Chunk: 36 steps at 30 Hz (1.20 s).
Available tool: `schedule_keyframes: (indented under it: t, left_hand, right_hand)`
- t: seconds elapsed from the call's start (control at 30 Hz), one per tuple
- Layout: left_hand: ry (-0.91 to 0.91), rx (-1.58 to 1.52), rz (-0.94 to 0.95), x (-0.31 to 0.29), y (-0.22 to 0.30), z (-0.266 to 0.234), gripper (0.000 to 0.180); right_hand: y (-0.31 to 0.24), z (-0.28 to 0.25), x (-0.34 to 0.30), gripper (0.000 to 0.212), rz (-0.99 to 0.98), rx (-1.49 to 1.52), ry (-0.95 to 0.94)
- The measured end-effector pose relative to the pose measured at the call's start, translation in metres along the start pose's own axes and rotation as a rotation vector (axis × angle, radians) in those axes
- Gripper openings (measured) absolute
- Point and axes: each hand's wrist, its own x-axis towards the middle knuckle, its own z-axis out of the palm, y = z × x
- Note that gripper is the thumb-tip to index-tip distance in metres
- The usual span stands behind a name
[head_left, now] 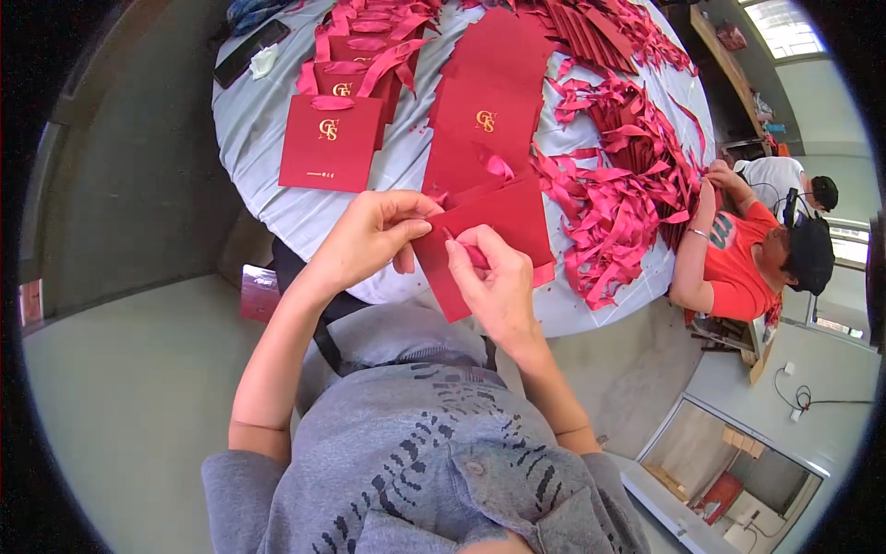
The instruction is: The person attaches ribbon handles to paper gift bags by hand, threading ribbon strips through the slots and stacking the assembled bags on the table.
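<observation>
A red paper gift bag (pixel 443 286) lies flat and tilted at the table's near edge, between my hands. My left hand (pixel 377 231) pinches the bag's upper left edge between thumb and fingers. Against the bag's face, my right hand (pixel 496 284) is closed, with a pink ribbon (pixel 474 257) showing between its fingers. Its fingertips meet the bag near the top edge; any hole there is too small to make out. Just beyond, a loop of pink ribbon (pixel 499 167) rests on a long overlapping stack of red bags (pixel 484 92).
Bags with ribbon handles (pixel 328 152) form a row at the left on the white-covered table (pixel 254 138). Loose pink ribbons (pixel 604 235) heap up on the right. A dark phone (pixel 249 54) and crumpled tissue (pixel 264 62) lie far left. Two people sit at right, one in a red shirt (pixel 734 263).
</observation>
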Motion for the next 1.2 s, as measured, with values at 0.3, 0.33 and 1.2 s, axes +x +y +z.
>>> schedule_keyframes:
  t: [0.3, 0.33, 1.2]
  left_hand:
    - [0.227, 0.428, 0.264, 0.0, -0.007, 0.021, 0.016]
    - [0.251, 0.505, 0.261, -0.002, -0.006, 0.021, 0.015]
    - [0.385, 0.693, 0.401, -0.003, -0.046, 0.036, 0.015]
  right_hand:
    - [0.014, 0.012, 0.001, 0.013, 0.02, 0.068, 0.064]
    - [0.015, 0.014, 0.001, 0.015, 0.119, 0.102, 0.024]
    - [0.051, 0.057, -0.006, 0.013, 0.072, 0.204, 0.215]
